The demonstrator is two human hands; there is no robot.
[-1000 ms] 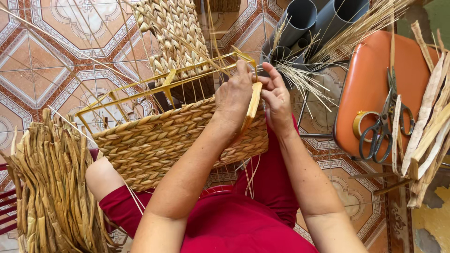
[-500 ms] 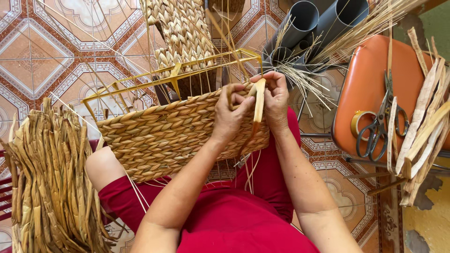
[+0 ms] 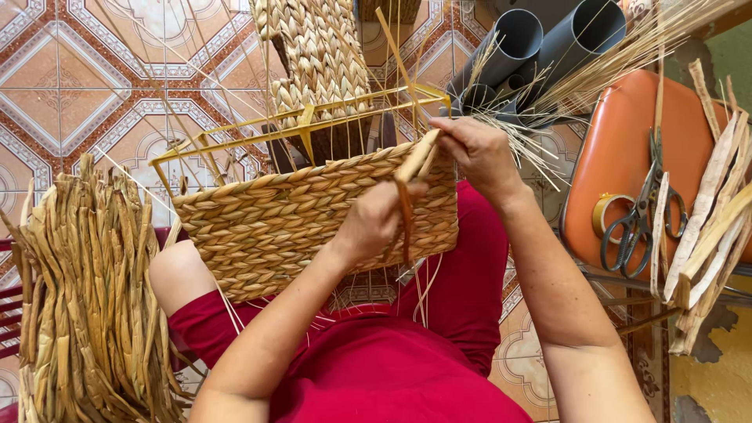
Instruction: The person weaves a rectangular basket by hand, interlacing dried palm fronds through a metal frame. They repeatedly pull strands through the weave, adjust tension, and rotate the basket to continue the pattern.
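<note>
A half-woven straw basket (image 3: 290, 227) on a yellow wire frame (image 3: 313, 129) rests on my lap, over red trousers. My left hand (image 3: 376, 223) presses on the basket's right corner and pinches a flat straw strand (image 3: 405, 207) that hangs down over the wall. My right hand (image 3: 482, 157) grips the upper end of the same strand at the basket's rim, where it bends over the top edge. Thin pale ribs stick up from the frame behind the woven wall.
A thick bundle of dried straw (image 3: 86, 298) lies at my left. An orange stool (image 3: 627, 172) at right carries scissors (image 3: 634, 211), a tape roll (image 3: 607, 215) and straw strips (image 3: 713, 219). Grey pipes (image 3: 540, 47) holding thin reeds stand behind it, on a patterned tile floor (image 3: 94, 86).
My left hand slid down the basket's corner, drawing the strand down the wall. My right hand stayed at the rim. The basket has tilted and shifted slightly right in view.
</note>
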